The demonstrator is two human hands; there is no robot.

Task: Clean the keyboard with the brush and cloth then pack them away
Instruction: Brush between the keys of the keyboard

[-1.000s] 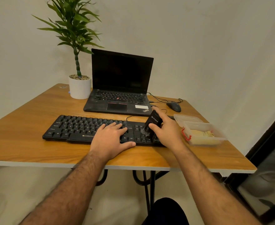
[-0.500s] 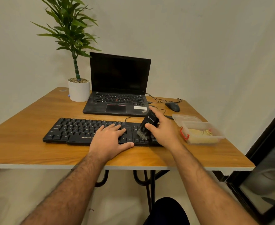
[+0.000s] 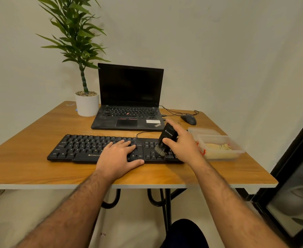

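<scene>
Left hand (image 3: 119, 156): laid flat, palm down, on the right-middle keys of the keyboard, fingers straight and slightly spread, pointing away and to the right; thumb stretched out along the near edge; nothing grasped, only pressing down.
Left forearm: bare, coming up from the lower left corner, crossing the near table edge.
Right hand (image 3: 182, 144): wrapped around the brush, thumb on the near face of the black body, other fingers curled over the far side; wrist bent, back of the hand turned to the right.
Right forearm: bare, rising from the lower right, passing over the right end of the keyboard.
Brush (image 3: 166, 138): black body with pale lettering, tilted, top leaning away and to the right; grey bristles at the lower left end touching the keys near the arrow block.
Keyboard (image 3: 86, 148): black, lying along the near part of the table, cable running from its far edge toward the laptop.
Cloth (image 3: 218, 149): yellowish, folded inside the container.
Container (image 3: 236, 149): clear plastic, red clip on its left side, just beside the right end of the keyboard; clear lid (image 3: 203, 131) lying right behind it.
Table (image 3: 31, 167): wooden top, dark metal legs below.
Laptop (image 3: 129, 104): open, screen dark, behind the keyboard.
Mouse (image 3: 188, 119): dark, right of the laptop.
Plant (image 3: 79, 51): green, in a white pot, left of the laptop.
</scene>
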